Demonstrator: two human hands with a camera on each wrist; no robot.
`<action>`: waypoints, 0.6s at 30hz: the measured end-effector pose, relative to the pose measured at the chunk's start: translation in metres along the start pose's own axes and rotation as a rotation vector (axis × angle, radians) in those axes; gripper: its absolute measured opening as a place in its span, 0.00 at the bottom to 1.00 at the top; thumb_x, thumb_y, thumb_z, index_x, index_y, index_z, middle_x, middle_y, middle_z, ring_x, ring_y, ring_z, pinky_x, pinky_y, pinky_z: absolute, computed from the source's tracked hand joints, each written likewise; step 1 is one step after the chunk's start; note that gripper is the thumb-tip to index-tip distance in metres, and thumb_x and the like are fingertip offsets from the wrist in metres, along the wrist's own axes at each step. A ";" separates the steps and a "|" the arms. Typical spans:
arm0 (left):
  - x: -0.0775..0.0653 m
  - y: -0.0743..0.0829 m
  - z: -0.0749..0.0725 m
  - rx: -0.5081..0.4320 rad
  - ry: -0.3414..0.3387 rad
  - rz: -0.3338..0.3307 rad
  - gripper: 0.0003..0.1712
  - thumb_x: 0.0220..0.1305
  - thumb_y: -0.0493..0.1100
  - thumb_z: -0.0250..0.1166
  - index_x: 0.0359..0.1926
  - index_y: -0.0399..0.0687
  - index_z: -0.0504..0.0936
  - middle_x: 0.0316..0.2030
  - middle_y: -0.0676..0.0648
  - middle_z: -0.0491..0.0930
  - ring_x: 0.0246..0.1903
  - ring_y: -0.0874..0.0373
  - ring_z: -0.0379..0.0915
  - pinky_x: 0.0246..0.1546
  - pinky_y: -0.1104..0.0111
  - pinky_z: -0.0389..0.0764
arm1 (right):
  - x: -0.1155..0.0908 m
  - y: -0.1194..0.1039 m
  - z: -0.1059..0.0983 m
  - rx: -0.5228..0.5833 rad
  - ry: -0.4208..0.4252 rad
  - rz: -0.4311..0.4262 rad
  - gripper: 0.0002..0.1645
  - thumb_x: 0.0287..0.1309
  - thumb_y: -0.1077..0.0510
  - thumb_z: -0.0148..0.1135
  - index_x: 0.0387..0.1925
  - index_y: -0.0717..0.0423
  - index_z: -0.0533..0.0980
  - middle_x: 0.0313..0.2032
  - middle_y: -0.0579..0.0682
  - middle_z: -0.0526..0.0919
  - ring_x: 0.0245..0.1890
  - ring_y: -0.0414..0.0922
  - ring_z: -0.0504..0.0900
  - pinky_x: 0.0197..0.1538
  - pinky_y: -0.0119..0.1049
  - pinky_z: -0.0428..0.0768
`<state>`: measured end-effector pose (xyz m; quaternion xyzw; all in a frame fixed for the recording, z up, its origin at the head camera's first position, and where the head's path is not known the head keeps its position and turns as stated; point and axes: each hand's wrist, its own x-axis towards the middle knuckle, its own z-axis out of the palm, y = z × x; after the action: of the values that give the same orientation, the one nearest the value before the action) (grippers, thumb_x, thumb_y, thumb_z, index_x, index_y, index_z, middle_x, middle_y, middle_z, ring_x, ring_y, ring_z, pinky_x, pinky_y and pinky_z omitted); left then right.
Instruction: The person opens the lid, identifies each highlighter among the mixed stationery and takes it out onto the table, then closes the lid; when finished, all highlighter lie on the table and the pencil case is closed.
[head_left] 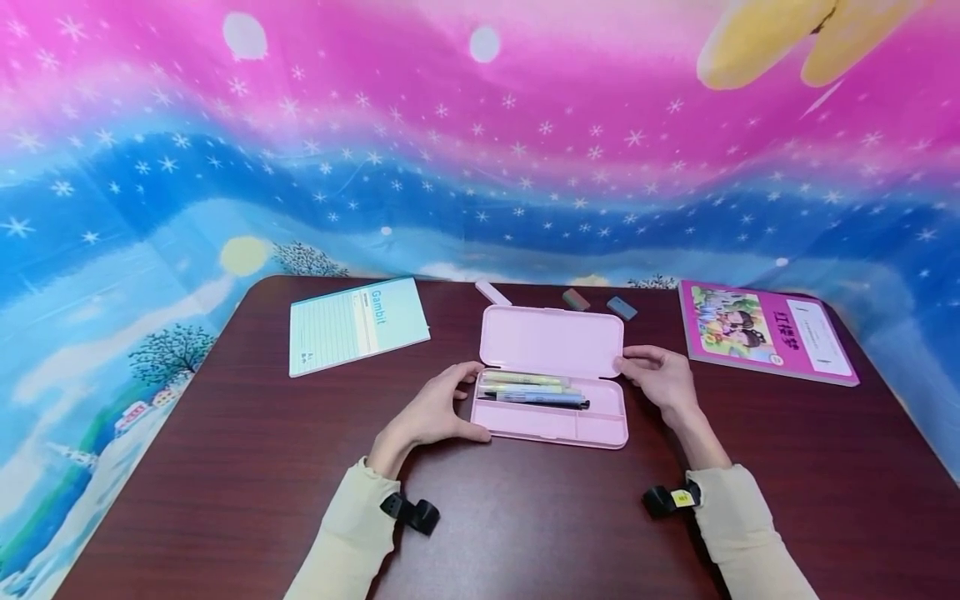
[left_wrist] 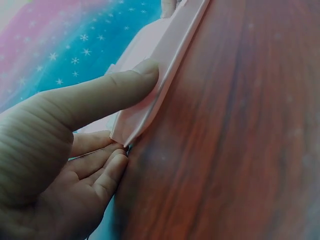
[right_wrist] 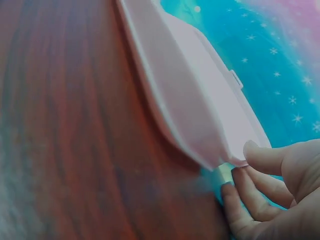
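Note:
A pink pencil case (head_left: 600, 427) lies open on the table, its lid (head_left: 551, 340) raised at the back. Several pens (head_left: 536, 400) rest in its rear compartment; the front compartments hold nothing visible. My left hand (head_left: 433, 407) grips the left end of the base, thumb at the front corner and fingers at the side. In the left wrist view the thumb (left_wrist: 125, 87) presses the case's front wall. My right hand (head_left: 663, 382) pinches the lid's right edge near the hinge. In the right wrist view its thumb (right_wrist: 267, 159) lies against the lid corner, other fingers behind.
A Gambit notebook (head_left: 360, 325) lies at the back left. Behind the lid are a pale pink stick-like object (head_left: 492, 292), a brown-green eraser (head_left: 576, 300) and a blue-grey eraser (head_left: 622, 307). At the right lies a pink book (head_left: 765, 333). A printed cloth hangs behind the table.

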<state>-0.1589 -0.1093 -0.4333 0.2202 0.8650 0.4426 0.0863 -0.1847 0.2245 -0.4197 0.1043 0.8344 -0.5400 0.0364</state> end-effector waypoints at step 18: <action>-0.002 0.003 -0.002 -0.022 -0.005 -0.012 0.53 0.30 0.44 0.79 0.61 0.42 0.62 0.53 0.47 0.69 0.53 0.54 0.66 0.53 0.64 0.70 | -0.030 -0.031 -0.012 0.058 -0.245 -0.247 0.25 0.53 0.57 0.62 0.50 0.68 0.71 0.41 0.61 0.77 0.37 0.47 0.80 0.40 0.27 0.78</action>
<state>-0.1568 -0.1099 -0.4303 0.2151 0.8612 0.4508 0.0935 -0.1617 0.2193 -0.3823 -0.0645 0.8143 -0.5728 0.0683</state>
